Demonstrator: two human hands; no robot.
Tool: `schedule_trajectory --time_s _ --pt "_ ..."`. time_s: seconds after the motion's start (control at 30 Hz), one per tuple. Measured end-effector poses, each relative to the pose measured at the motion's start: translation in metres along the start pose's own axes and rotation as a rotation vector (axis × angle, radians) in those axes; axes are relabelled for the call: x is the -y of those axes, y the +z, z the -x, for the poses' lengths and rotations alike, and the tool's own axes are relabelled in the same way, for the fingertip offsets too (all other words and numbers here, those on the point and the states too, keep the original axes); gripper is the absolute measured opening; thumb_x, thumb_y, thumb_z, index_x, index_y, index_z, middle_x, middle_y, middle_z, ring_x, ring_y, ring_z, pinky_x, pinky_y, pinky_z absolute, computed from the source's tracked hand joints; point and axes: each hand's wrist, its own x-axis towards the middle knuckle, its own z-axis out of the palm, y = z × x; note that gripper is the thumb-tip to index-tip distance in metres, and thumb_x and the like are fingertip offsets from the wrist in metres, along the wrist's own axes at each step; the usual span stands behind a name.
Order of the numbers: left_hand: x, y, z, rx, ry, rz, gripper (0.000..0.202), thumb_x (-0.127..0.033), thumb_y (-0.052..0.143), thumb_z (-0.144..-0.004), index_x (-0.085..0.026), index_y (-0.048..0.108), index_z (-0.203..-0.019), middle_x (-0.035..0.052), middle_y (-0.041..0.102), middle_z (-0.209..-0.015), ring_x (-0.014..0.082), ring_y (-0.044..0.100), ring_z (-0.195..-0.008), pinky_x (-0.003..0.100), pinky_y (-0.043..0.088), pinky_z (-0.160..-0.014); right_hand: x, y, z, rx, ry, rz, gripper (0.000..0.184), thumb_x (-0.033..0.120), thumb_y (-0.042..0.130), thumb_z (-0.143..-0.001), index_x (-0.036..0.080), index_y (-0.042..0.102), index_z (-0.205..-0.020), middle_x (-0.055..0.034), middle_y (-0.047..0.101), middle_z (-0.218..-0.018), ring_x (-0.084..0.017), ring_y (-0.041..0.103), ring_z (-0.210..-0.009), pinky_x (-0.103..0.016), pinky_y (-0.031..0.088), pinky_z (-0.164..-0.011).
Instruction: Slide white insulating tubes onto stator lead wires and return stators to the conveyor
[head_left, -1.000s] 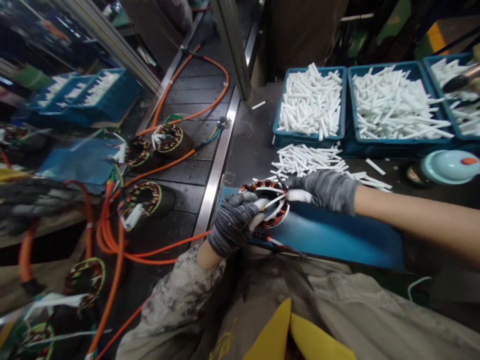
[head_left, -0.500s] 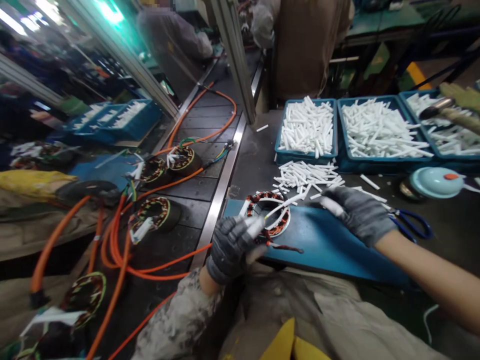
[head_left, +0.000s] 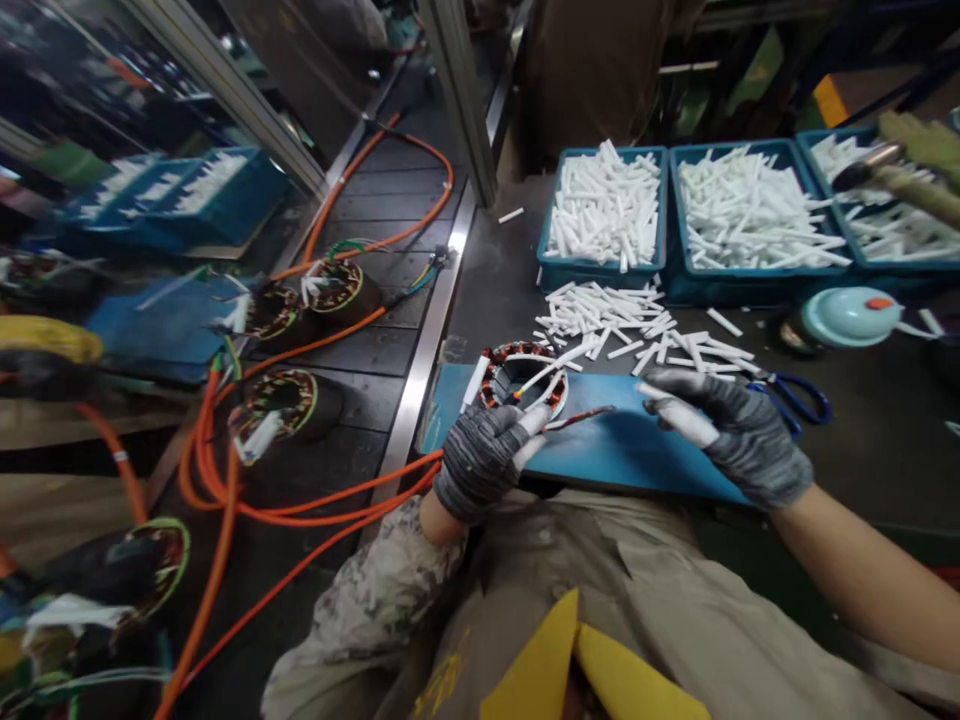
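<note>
A motor stator [head_left: 491, 385] with copper windings and white-sleeved leads lies on a blue board [head_left: 600, 455]. My left hand [head_left: 487, 455], in a grey glove with white-covered fingertips, is curled against the stator's near side. What its fingers pinch is hidden. A dark reddish lead [head_left: 581, 417] sticks out to the right beside those fingertips. My right hand [head_left: 731, 435], gloved alike, is over the board's right part, closed on a short white tube [head_left: 651, 390] between thumb and finger. Behind the stator lies a heap of loose white tubes [head_left: 600, 312].
Blue bins [head_left: 550, 272] full of white tubes line the back. Blue-handled scissors [head_left: 806, 400] and a light-blue lidded container [head_left: 851, 318] are at right. On the left, a conveyor [head_left: 390, 365] carries other stators [head_left: 326, 400] and orange cables [head_left: 225, 450]. A co-worker's gloved arm [head_left: 45, 345] is at far left.
The view has tilted down, so the scene sits higher. My right hand has drawn away from the stator, to the right. My left hand stays at the stator's near side.
</note>
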Motion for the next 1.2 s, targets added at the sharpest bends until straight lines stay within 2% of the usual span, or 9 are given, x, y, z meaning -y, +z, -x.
schedule_trajectory --time_s 0.23,0.4,0.47,0.57,0.67,0.8,0.93,1.03,1.2 --pt "-0.001 -0.002 -0.002 -0.062 0.034 -0.008 0.023 -0.029 0.064 -0.098 -0.020 0.078 -0.114 0.0054 0.075 -0.085 0.0171 0.072 -0.075 0.028 0.058 -0.074 0.024 0.008 -0.012 0.241 -0.033 -0.190 0.034 0.048 0.070 -0.087 0.019 0.080 -0.103 -0.0052 0.079 -0.084 -0.020 0.072 -0.070 -0.032 0.058 -0.065" --pt "-0.003 -0.001 -0.002 -0.041 0.064 -0.005 0.022 -0.026 0.060 -0.099 -0.021 0.077 -0.113 0.0050 0.075 -0.086 0.0179 0.072 -0.078 0.029 0.057 -0.076 0.033 0.009 -0.017 0.355 -0.601 0.187 0.032 0.037 0.054 -0.101 0.023 0.078 -0.116 -0.0081 0.079 -0.095 -0.019 0.072 -0.078 -0.030 0.055 -0.069" --pt "-0.007 0.001 0.002 -0.061 0.088 -0.021 0.020 -0.025 0.062 -0.098 -0.019 0.077 -0.111 0.0051 0.075 -0.085 0.0183 0.072 -0.078 0.030 0.057 -0.075 0.034 0.018 -0.013 0.332 -0.721 0.408 0.035 0.033 0.047 -0.104 0.023 0.078 -0.119 -0.0096 0.077 -0.088 -0.019 0.068 -0.073 -0.030 0.050 -0.065" --pt "-0.013 0.005 0.012 -0.110 0.096 -0.060 0.017 -0.023 0.065 -0.096 -0.018 0.076 -0.109 0.0047 0.075 -0.085 0.0183 0.073 -0.078 0.030 0.056 -0.074 0.033 0.037 -0.008 0.476 -0.477 0.442 0.041 0.041 0.044 -0.105 0.020 0.079 -0.106 -0.0088 0.074 -0.077 -0.017 0.062 -0.064 -0.028 0.046 -0.061" --pt "-0.016 0.005 0.020 -0.106 0.109 -0.090 0.018 -0.019 0.064 -0.096 -0.021 0.075 -0.109 0.0050 0.075 -0.089 0.0192 0.073 -0.084 0.031 0.056 -0.080 0.033 0.052 -0.007 0.775 -0.021 0.054 0.063 0.061 0.036 -0.103 0.018 0.073 -0.074 -0.0026 0.062 -0.054 -0.012 0.052 -0.050 -0.026 0.045 -0.057" --pt "-0.005 -0.002 0.011 0.048 0.118 -0.126 0.027 -0.027 0.066 -0.094 -0.028 0.073 -0.120 0.0064 0.076 -0.108 0.0225 0.072 -0.104 0.037 0.053 -0.096 0.038 0.045 -0.007 0.893 0.418 -0.324 0.079 0.083 0.034 -0.092 0.018 0.060 -0.054 -0.0023 0.054 -0.044 -0.011 0.049 -0.041 -0.026 0.043 -0.051" --pt "0.017 -0.005 -0.016 0.344 -0.056 -0.087 0.072 -0.048 0.072 -0.083 -0.016 0.057 -0.145 0.0164 0.064 -0.141 0.0359 0.057 -0.134 0.057 0.034 -0.121 0.024 0.027 -0.006 0.622 0.441 -0.575 0.086 0.092 0.043 -0.080 0.015 0.074 -0.101 -0.0103 0.076 -0.076 -0.018 0.067 -0.057 -0.031 0.054 -0.058" --pt "0.024 0.000 -0.028 0.510 -0.079 -0.005 0.065 -0.048 0.072 -0.082 -0.012 0.062 -0.136 0.0165 0.070 -0.131 0.0358 0.063 -0.126 0.063 0.026 -0.125 -0.006 0.024 -0.002 0.340 0.394 -0.515 0.077 0.084 0.051 -0.084 0.016 0.072 -0.112 -0.0099 0.076 -0.078 -0.019 0.067 -0.059 -0.032 0.057 -0.062" --pt "0.020 0.011 -0.013 0.441 -0.238 0.087 0.045 -0.044 0.079 -0.074 -0.016 0.073 -0.109 0.0128 0.076 -0.104 0.0342 0.072 -0.104 0.061 0.045 -0.113 -0.059 0.040 0.020 0.330 0.286 -0.070 0.054 0.067 0.059 -0.088 0.025 0.077 -0.116 -0.0085 0.081 -0.103 -0.027 0.076 -0.089 -0.041 0.062 -0.082"
